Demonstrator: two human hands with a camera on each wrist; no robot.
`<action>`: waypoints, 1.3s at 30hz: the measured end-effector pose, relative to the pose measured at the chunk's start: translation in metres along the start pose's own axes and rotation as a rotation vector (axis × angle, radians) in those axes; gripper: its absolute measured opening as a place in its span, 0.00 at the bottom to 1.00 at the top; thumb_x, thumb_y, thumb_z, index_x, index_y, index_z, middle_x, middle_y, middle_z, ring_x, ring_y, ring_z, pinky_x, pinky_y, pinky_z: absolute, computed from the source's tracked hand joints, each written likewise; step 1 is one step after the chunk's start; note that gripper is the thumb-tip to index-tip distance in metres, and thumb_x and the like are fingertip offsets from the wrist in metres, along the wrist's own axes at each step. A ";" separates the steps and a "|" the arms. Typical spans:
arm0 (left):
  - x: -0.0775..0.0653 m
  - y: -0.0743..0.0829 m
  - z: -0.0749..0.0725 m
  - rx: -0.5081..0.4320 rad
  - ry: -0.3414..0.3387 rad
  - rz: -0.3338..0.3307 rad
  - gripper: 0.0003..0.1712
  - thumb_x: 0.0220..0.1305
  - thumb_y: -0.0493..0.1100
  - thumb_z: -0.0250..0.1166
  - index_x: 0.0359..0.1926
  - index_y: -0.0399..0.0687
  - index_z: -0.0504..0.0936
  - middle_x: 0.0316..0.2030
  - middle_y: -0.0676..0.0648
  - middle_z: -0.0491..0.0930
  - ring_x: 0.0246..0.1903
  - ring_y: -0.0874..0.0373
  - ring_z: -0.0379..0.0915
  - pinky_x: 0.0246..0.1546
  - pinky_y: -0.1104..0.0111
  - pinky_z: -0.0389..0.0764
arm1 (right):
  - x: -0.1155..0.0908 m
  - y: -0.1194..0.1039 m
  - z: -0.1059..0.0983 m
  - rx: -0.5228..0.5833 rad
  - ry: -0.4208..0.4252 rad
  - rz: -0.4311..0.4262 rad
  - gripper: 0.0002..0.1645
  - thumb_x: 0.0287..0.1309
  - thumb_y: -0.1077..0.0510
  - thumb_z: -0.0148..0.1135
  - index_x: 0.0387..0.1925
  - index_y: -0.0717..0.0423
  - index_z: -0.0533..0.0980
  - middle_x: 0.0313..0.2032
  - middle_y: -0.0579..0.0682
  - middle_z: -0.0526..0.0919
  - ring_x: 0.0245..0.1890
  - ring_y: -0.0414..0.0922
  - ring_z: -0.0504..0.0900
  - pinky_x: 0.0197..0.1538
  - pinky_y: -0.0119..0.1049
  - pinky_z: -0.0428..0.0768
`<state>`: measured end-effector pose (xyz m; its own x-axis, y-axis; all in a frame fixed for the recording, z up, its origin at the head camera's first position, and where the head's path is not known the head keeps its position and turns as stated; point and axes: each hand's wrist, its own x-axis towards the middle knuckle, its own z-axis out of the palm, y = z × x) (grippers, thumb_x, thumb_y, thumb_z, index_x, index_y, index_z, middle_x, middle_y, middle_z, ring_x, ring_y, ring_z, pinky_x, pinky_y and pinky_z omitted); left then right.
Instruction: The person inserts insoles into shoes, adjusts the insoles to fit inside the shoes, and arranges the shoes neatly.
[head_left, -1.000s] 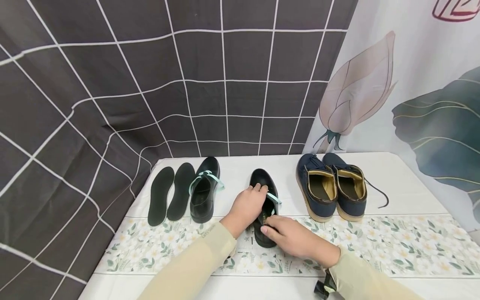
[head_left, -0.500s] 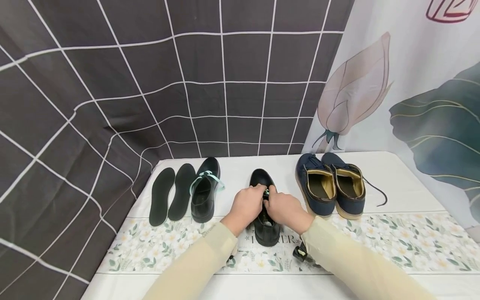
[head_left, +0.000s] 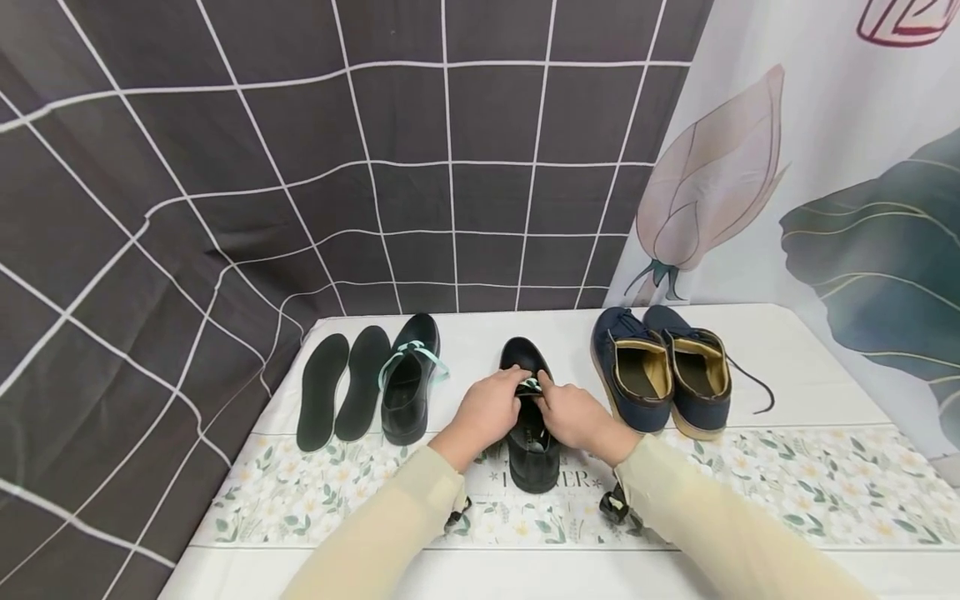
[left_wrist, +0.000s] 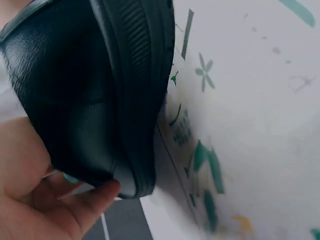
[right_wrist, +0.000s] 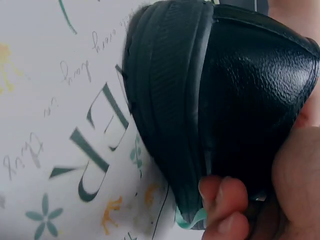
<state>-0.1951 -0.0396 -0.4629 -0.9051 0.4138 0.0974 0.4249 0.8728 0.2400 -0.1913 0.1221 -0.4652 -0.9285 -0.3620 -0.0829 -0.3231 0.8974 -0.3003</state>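
A black leather shoe [head_left: 534,468] with mint-green laces stands at the middle of the table, toe pointing away. My left hand [head_left: 487,408] grips its left side near the laces, and in the left wrist view the fingers [left_wrist: 95,200] lie along the shoe's side. From the right, my right hand [head_left: 576,415] grips the opposite side, thumb by the laces. In the right wrist view its curled fingertips [right_wrist: 225,195] press on the shoe's side close to the sole. Part of the lacing is hidden behind the hands.
Left of the hands stands the other black shoe [head_left: 405,396] with a mint lace, beside two dark insoles [head_left: 322,392] [head_left: 363,383]. To the right is a pair of navy shoes [head_left: 633,375], one trailing a loose dark lace [head_left: 757,382]. A dark grid curtain [head_left: 487,192] hangs behind.
My right hand has moved forward from the shoe's heel to the right side of the laces. The left hand stays by the laces, its position barely changed.
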 end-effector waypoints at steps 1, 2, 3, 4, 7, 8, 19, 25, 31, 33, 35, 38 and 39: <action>-0.001 -0.002 0.001 -0.044 -0.010 -0.011 0.25 0.72 0.41 0.58 0.69 0.51 0.73 0.71 0.44 0.74 0.68 0.52 0.71 0.62 0.54 0.81 | 0.000 0.001 0.000 0.012 -0.008 0.001 0.34 0.77 0.53 0.46 0.73 0.72 0.57 0.34 0.64 0.89 0.30 0.52 0.87 0.33 0.49 0.84; -0.002 -0.005 0.002 -0.090 -0.013 -0.020 0.25 0.73 0.41 0.57 0.70 0.51 0.72 0.72 0.44 0.73 0.68 0.52 0.70 0.63 0.53 0.80 | 0.001 0.002 0.000 0.020 -0.017 0.005 0.34 0.77 0.53 0.46 0.73 0.71 0.57 0.33 0.62 0.89 0.29 0.51 0.86 0.32 0.48 0.83; -0.003 -0.007 0.003 -0.136 -0.014 -0.028 0.26 0.74 0.42 0.55 0.70 0.52 0.71 0.72 0.43 0.71 0.69 0.52 0.69 0.64 0.52 0.79 | 0.001 0.003 0.002 0.024 -0.021 0.009 0.34 0.77 0.52 0.46 0.73 0.71 0.56 0.31 0.61 0.88 0.28 0.50 0.85 0.31 0.47 0.82; -0.006 -0.010 0.004 -0.183 -0.013 -0.032 0.26 0.74 0.42 0.54 0.71 0.51 0.70 0.73 0.43 0.70 0.70 0.51 0.68 0.65 0.51 0.78 | 0.001 0.003 0.003 0.030 -0.020 0.014 0.34 0.77 0.52 0.45 0.74 0.70 0.57 0.32 0.61 0.88 0.28 0.50 0.85 0.31 0.46 0.81; -0.014 -0.016 0.005 -0.298 -0.008 -0.038 0.27 0.77 0.46 0.52 0.73 0.50 0.67 0.76 0.41 0.65 0.72 0.48 0.64 0.68 0.49 0.74 | 0.001 0.002 0.005 0.055 -0.016 0.026 0.34 0.77 0.52 0.45 0.74 0.69 0.56 0.38 0.64 0.89 0.32 0.52 0.87 0.34 0.48 0.83; -0.017 -0.017 0.006 -0.320 -0.006 -0.039 0.28 0.77 0.48 0.52 0.74 0.50 0.66 0.76 0.40 0.64 0.72 0.47 0.64 0.69 0.48 0.73 | 0.002 0.001 0.006 0.068 -0.020 0.032 0.34 0.78 0.51 0.44 0.74 0.69 0.56 0.42 0.66 0.89 0.34 0.53 0.87 0.35 0.49 0.84; -0.038 -0.028 -0.001 -0.335 0.037 -0.021 0.29 0.75 0.51 0.54 0.73 0.51 0.67 0.72 0.40 0.70 0.69 0.46 0.68 0.67 0.47 0.75 | 0.004 0.006 0.007 0.134 -0.017 0.074 0.35 0.78 0.48 0.41 0.76 0.65 0.55 0.60 0.69 0.82 0.54 0.60 0.84 0.53 0.58 0.84; -0.053 -0.031 -0.016 -0.310 0.077 -0.029 0.25 0.74 0.52 0.55 0.68 0.54 0.73 0.69 0.45 0.75 0.68 0.51 0.70 0.67 0.49 0.76 | 0.005 0.006 0.009 0.167 -0.007 0.079 0.35 0.78 0.48 0.41 0.76 0.63 0.55 0.61 0.68 0.81 0.54 0.59 0.85 0.53 0.58 0.84; -0.067 -0.042 -0.034 -0.312 0.178 -0.067 0.18 0.74 0.50 0.56 0.60 0.57 0.80 0.61 0.49 0.82 0.63 0.52 0.75 0.63 0.50 0.79 | 0.003 0.006 0.010 0.181 -0.024 0.082 0.35 0.78 0.49 0.41 0.77 0.62 0.54 0.63 0.68 0.80 0.56 0.59 0.83 0.55 0.58 0.83; -0.071 -0.048 -0.042 -0.310 0.219 -0.077 0.17 0.73 0.49 0.56 0.58 0.56 0.82 0.59 0.48 0.84 0.61 0.50 0.76 0.63 0.49 0.79 | 0.003 0.006 0.009 0.184 -0.032 0.079 0.35 0.78 0.48 0.41 0.77 0.62 0.53 0.63 0.68 0.80 0.56 0.60 0.83 0.55 0.58 0.83; -0.072 -0.055 -0.052 -0.310 0.250 -0.097 0.17 0.73 0.48 0.57 0.57 0.54 0.82 0.58 0.47 0.83 0.61 0.49 0.76 0.63 0.47 0.78 | 0.003 0.007 0.009 0.175 -0.033 0.077 0.35 0.78 0.49 0.41 0.77 0.62 0.53 0.62 0.68 0.81 0.55 0.59 0.83 0.55 0.58 0.83; -0.071 -0.070 -0.068 -0.306 0.288 -0.139 0.19 0.73 0.49 0.57 0.59 0.51 0.81 0.59 0.44 0.82 0.62 0.45 0.75 0.64 0.44 0.77 | 0.003 0.008 0.009 0.158 -0.024 0.070 0.35 0.77 0.50 0.42 0.76 0.63 0.54 0.60 0.68 0.82 0.53 0.58 0.85 0.52 0.56 0.84; -0.071 -0.076 -0.073 -0.305 0.297 -0.157 0.19 0.73 0.49 0.56 0.60 0.51 0.80 0.60 0.42 0.81 0.62 0.44 0.74 0.64 0.43 0.76 | 0.004 0.008 0.009 0.155 -0.024 0.069 0.35 0.77 0.50 0.42 0.76 0.64 0.54 0.59 0.68 0.83 0.51 0.58 0.86 0.50 0.56 0.84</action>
<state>-0.1645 -0.1547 -0.4175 -0.9421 0.1513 0.2994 0.2987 0.7843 0.5437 -0.1958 0.1261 -0.4766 -0.9421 -0.3089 -0.1304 -0.2254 0.8713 -0.4358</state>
